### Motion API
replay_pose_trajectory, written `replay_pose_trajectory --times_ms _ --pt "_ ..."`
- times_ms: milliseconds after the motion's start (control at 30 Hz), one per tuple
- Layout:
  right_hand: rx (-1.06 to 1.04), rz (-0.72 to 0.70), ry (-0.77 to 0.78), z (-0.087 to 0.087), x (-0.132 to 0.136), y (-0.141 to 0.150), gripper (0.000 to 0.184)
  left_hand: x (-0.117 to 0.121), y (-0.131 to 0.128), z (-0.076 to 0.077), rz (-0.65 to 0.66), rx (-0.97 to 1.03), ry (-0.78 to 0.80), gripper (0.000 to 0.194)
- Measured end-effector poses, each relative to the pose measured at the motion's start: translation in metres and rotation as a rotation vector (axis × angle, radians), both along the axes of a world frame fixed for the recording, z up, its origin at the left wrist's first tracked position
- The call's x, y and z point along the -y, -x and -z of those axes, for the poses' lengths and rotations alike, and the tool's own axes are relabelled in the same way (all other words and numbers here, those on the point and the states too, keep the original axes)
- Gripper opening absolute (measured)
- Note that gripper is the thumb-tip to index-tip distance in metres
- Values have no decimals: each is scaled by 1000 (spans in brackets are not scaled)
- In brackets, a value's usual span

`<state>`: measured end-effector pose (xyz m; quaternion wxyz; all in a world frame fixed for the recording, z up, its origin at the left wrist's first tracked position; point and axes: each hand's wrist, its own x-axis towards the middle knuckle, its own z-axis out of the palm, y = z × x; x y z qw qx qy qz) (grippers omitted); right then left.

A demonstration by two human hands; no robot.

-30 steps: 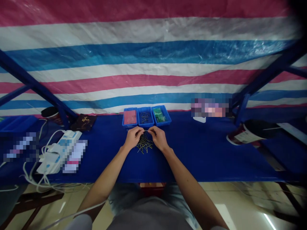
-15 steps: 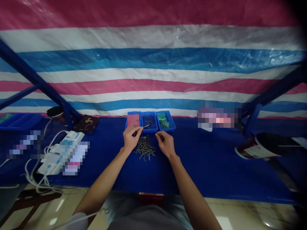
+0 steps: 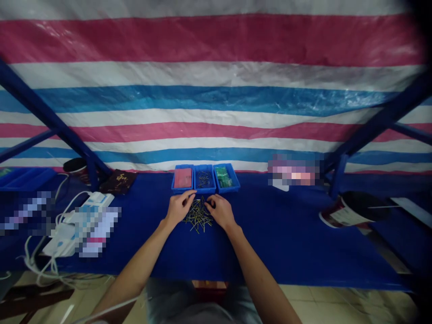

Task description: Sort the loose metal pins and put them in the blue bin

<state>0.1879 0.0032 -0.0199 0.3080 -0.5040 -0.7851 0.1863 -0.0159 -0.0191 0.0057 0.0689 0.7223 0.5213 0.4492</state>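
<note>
Flanking a loose pile of slender metal fasteners (image 3: 198, 219), which lies on the blue bench (image 3: 259, 247), our left hand (image 3: 178, 210) sits at ten o'clock and our right hand (image 3: 221, 210) at two. Both are bent, fingertips near thumbs; we cannot tell whether either grip is pinching a fastener or nothing, since pieces this thin vanish between the fingers. Taking the pile as the dial's centre, the left bin (image 3: 181, 190) with its flat pink contents lies at eleven o'clock, the middle bin (image 3: 206, 190) with similar slender pieces near twelve, and the right bin (image 3: 236, 178) with green packets at one. We judge the heap's crossed, tangled lie to be the main hazard: lifting one fastener could drag its neighbours along or scatter them toward our lap at six. Our left fingers are close to the near walls, so a careless knuckle could nudge a bin askew. Toward eight o'clock, a white cord (image 3: 116, 306) crosses our left forearm and might snag if we pulled back sharply.
</note>
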Motion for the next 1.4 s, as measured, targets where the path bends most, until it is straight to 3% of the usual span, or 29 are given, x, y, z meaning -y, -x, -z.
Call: replay_pose_trajectory --times_ms 67,133,267,433,600,733,900,1067,1200,1400 --pt "13 25 4 2 -1 2 8 6 6 6 -14 51 70 28" --pt "18 45 3 3 -2 3 7 6 10 8 -107 145 67 27" --pt "41 72 16 3 -2 4 9 1 13 9 -99 185 113 27" --pt "153 123 -9 0 4 11 13 1 10 10 -19 64 150 26" --pt "233 207 -2 3 8 14 16 -2 -5 2 106 -140 138 24" --pt "185 174 -62 3 6 8 15 -5 -13 0 150 -209 123 22" --pt "106 85 -172 -3 10 10 15 -1 -9 10 196 -180 71 19" --pt "97 0 -241 -8 13 13 18 2 -6 15 164 -177 26 17" --pt "98 15 -236 -9 12 11 18 3 -6 15 100 -159 56 17" --pt "70 -51 -190 -9 12 11 16 2 -6 12 137 -180 29 19"
